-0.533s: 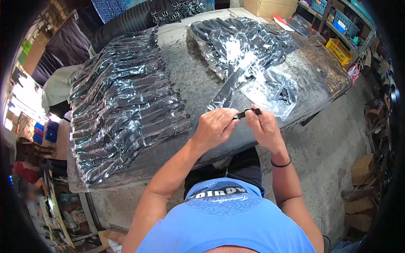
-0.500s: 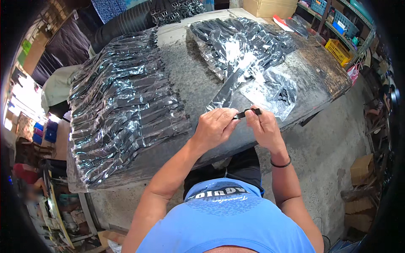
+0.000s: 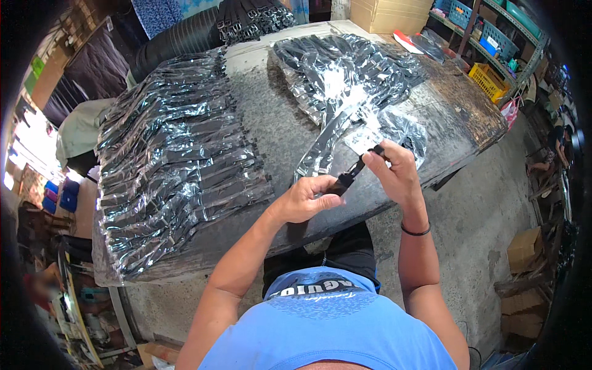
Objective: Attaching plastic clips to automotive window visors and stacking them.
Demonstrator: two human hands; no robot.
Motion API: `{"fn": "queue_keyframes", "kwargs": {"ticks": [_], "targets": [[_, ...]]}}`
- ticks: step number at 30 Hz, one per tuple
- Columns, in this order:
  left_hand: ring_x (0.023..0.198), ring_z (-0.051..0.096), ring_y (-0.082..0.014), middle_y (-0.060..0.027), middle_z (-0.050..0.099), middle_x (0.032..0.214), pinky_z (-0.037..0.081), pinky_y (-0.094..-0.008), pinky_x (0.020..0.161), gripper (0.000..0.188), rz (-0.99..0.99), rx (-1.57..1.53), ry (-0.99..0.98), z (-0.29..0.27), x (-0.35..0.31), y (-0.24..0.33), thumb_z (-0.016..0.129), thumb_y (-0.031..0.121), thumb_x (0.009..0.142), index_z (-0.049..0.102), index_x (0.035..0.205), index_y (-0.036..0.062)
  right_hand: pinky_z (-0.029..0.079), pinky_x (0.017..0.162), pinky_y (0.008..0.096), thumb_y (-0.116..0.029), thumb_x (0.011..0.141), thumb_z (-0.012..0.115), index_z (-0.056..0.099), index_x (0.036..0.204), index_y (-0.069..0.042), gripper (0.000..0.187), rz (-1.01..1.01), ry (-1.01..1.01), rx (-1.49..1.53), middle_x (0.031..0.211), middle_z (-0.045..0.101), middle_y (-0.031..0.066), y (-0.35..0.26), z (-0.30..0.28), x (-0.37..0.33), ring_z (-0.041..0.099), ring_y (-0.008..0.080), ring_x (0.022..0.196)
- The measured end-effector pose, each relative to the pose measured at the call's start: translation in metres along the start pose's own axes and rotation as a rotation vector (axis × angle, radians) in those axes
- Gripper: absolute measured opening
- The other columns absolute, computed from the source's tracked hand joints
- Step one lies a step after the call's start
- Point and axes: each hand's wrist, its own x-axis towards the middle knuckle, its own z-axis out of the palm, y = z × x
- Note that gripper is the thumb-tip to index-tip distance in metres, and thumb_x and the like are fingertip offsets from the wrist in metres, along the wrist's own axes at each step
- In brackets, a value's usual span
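Note:
Over the table's front edge, a black belt [image 3: 347, 180] stretches between my two hands. My left hand [image 3: 306, 200] is closed round it, thumb lying along the strap. My right hand [image 3: 394, 168] pinches the belt's other visible part, a small dark end piece [image 3: 376, 150], between thumb and fingers. The rest of the belt is hidden by my left hand. Just beyond my hands, a clear plastic bag [image 3: 409, 126] lies on the table, beside a heap of plastic-wrapped black belts [image 3: 345, 65]. One wrapped belt [image 3: 322, 148] sticks out of this heap toward my left hand.
A long row of wrapped belts [image 3: 179, 154] covers the table's left side. Loose belts with buckles [image 3: 256, 21] are piled at the back, near a cardboard box [image 3: 390, 15]. A shelf with a yellow crate [image 3: 488, 80] stands at the right. Another person [image 3: 556, 148] is at far right.
My hands have drawn farther apart, the left lower and the right slightly up, and more of the belt shows between them. The belt has tilted from nearly level to slanting.

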Motion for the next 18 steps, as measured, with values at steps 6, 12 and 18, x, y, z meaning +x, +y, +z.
{"fn": "queue_keyframes", "kwargs": {"ticks": [6, 12, 18], "targets": [[0.081, 0.063, -0.0132, -0.0068, 0.065, 0.089, 0.050, -0.0282, 0.074, 0.017, -0.005, -0.202, 0.016, 0.008, 0.013, -0.012, 0.058, 0.016, 0.095, 0.060, 0.100, -0.0006, 0.034, 0.050, 0.0324, -0.019, 0.093, 0.057, 0.047, 0.070, 0.001, 0.032, -0.021, -0.039, 0.096, 0.061, 0.039, 0.0090, 0.008, -0.002, 0.015, 0.040, 0.0162, 0.055], [0.077, 0.064, -0.0144, -0.0077, 0.065, 0.086, 0.053, -0.0294, 0.071, 0.020, 0.048, -0.262, 0.147, 0.018, 0.026, 0.008, 0.055, 0.018, 0.097, 0.058, 0.103, -0.0005, 0.041, 0.056, 0.0362, -0.021, 0.094, 0.053, 0.046, 0.068, 0.001, 0.034, 0.009, -0.202, 0.099, 0.061, 0.042, 0.0102, -0.003, 0.004, 0.019, 0.046, 0.0203, 0.057], [0.074, 0.063, -0.0128, -0.0069, 0.064, 0.082, 0.053, -0.0264, 0.068, 0.019, 0.066, -0.275, 0.219, 0.019, 0.040, 0.018, 0.055, 0.020, 0.098, 0.056, 0.096, 0.0013, 0.042, 0.058, 0.0364, -0.020, 0.089, 0.059, 0.053, 0.073, 0.001, 0.027, -0.176, -0.145, -0.007, 0.065, 0.049, 0.0110, 0.001, 0.008, 0.013, 0.052, 0.0261, 0.061]]}}
